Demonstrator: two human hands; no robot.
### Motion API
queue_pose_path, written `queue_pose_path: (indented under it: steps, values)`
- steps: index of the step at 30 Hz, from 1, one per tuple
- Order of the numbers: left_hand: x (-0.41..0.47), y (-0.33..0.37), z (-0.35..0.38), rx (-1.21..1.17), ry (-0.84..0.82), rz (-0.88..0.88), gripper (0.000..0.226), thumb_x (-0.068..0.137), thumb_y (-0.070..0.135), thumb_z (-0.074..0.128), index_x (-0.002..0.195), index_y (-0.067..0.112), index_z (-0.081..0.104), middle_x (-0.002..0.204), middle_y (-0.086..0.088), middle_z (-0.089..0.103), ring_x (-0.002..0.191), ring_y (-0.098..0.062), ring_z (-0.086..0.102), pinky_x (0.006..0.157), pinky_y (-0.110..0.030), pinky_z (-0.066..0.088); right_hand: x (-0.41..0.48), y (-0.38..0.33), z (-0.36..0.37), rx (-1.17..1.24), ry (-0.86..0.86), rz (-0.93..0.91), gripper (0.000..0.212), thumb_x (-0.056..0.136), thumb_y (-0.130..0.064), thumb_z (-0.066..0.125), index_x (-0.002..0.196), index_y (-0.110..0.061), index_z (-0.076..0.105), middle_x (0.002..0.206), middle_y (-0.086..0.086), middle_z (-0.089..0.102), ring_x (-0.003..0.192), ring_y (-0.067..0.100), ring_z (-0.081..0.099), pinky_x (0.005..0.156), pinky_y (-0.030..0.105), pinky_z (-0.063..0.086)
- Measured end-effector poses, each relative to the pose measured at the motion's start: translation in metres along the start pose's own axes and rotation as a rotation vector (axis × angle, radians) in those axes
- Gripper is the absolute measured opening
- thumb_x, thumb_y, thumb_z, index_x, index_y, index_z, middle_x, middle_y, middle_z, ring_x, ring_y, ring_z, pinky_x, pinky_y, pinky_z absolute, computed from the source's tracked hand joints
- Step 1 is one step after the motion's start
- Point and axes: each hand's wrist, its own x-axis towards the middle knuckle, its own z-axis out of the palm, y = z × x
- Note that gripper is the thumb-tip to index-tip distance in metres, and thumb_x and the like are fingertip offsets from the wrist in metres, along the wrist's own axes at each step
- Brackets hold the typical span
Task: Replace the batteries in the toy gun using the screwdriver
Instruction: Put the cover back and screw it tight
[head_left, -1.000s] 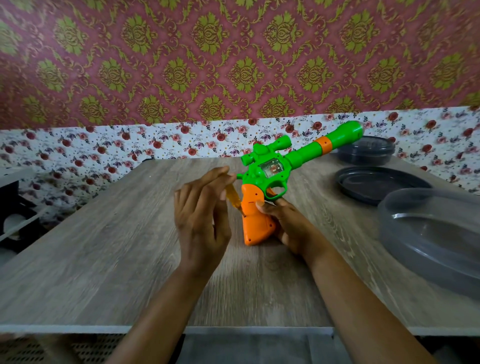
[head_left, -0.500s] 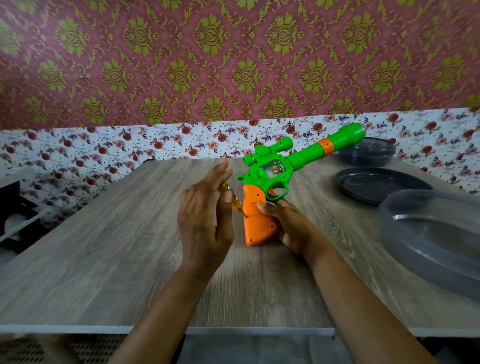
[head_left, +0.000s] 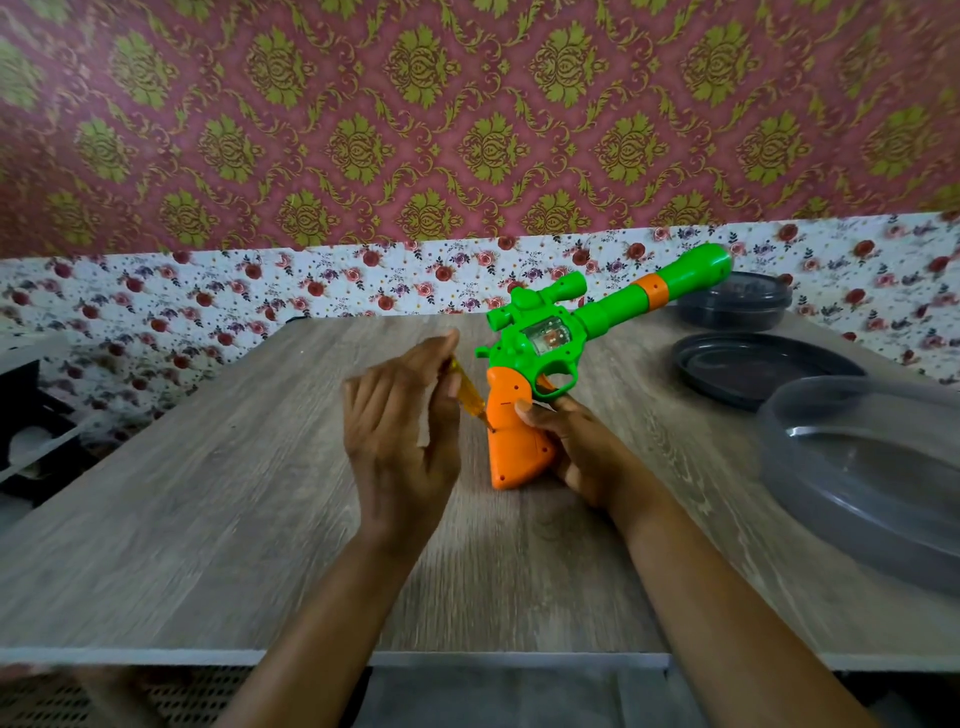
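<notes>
At the toy gun (head_left: 543, 338), upright on the table (head_left: 208, 493): your right hand (head_left: 587, 457) is gripping its orange butt; just left, your left hand (head_left: 400, 436), fingers nearly straight, is pinching the screwdriver (head_left: 470, 389), tip on that butt; so light a pinch is likely risking the tip skating off.

A wood-grain worktop (head_left: 208, 519) carries three things along its right side: a round dark tub (head_left: 737, 306) at the far edge, a shallow dark plate (head_left: 753, 371) just nearer, and a large translucent grey dish (head_left: 857, 467) nearest, overlapping the plate's rim in this view. Behind, red wallpaper (head_left: 363, 130) with gold-green medallions runs above a white floral band (head_left: 156, 306). A blurred black unit (head_left: 26, 415) stands off the left edge.
</notes>
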Motion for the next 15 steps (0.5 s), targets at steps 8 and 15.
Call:
queue_pose_path:
  steps: [8,15]
  values:
    - [-0.0016,-0.0025,0.0005,-0.044,-0.018,-0.008,0.017,0.091,0.017,0.055,0.108,0.017,0.058,0.108,0.002,0.054,0.100,-0.012,0.050,0.075,-0.033,0.046,-0.0019,-0.0015,0.0004,-0.009,-0.013,-0.008,0.034,0.092,-0.006,0.048,0.124,-0.016,0.048,0.109,0.004,0.062,0.090,0.013,0.062,0.069,0.029,0.055]
    - [-0.0032,-0.0001,0.0027,-0.037,-0.067,-0.050,0.034,0.094,0.007,0.041,0.127,0.010,0.046,0.124,0.003,0.054,0.105,-0.005,0.053,0.081,-0.028,0.041,-0.0017,-0.0012,0.0006,0.013,-0.017,-0.010,0.032,0.092,-0.005,0.047,0.122,-0.018,0.049,0.101,0.000,0.064,0.087,0.013,0.062,0.063,0.026,0.057]
